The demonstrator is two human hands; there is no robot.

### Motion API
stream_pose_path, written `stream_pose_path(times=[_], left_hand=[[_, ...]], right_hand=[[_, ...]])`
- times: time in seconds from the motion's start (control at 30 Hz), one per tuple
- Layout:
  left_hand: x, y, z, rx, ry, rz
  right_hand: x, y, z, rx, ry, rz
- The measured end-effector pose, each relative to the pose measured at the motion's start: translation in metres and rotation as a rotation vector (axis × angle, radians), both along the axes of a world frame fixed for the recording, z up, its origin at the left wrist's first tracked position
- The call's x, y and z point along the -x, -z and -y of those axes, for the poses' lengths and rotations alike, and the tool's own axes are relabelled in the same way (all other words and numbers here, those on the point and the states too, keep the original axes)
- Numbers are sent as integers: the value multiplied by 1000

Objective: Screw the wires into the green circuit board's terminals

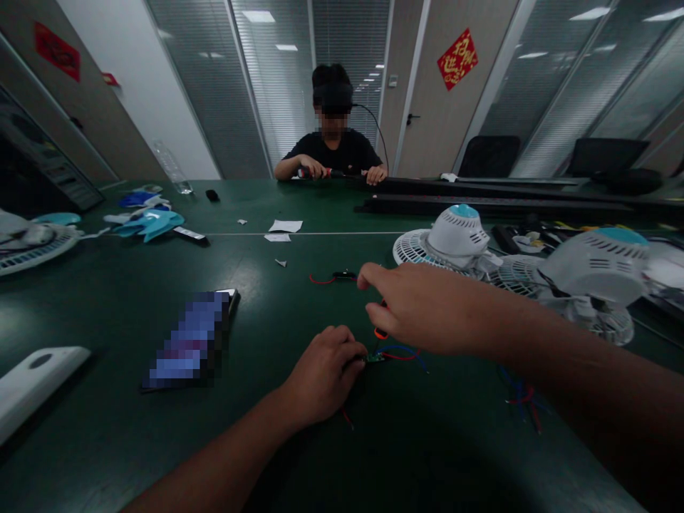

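My left hand point(327, 372) is closed, its fingertips pinching the edge of a small green circuit board point(376, 358) low over the table. Red and blue wires point(405, 352) trail from the board to the right, and a short red wire point(348, 419) shows below my left hand. From the right, my right hand point(409, 303) grips a screwdriver point(380, 333) with an orange and black handle, mostly hidden by the fingers. Its shaft points down at the board; whether the tip touches cannot be made out. Just beyond lies a small black part point(345, 275) with a red wire.
A phone point(187, 340) lies left of my hands, a white casing point(37, 385) at the left edge. White fan housings point(458, 235) stand at right, with loose wires point(526, 402) nearer. Paper scraps point(286, 226) lie ahead. Across the table point(240, 442) a person point(332, 146) handles a tool beside long black bars point(481, 204).
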State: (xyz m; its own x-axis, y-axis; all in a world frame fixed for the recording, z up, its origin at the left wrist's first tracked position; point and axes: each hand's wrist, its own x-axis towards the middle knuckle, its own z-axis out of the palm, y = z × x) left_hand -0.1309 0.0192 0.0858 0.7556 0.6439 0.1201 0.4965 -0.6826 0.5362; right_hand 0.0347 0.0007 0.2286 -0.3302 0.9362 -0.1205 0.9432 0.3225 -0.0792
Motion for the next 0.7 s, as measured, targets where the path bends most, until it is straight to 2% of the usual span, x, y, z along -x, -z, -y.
stream_pose_path(times=[0.7], left_hand=[[1, 1, 0, -19, 4, 1]], right_hand=[[0, -1, 0, 3, 1, -23]])
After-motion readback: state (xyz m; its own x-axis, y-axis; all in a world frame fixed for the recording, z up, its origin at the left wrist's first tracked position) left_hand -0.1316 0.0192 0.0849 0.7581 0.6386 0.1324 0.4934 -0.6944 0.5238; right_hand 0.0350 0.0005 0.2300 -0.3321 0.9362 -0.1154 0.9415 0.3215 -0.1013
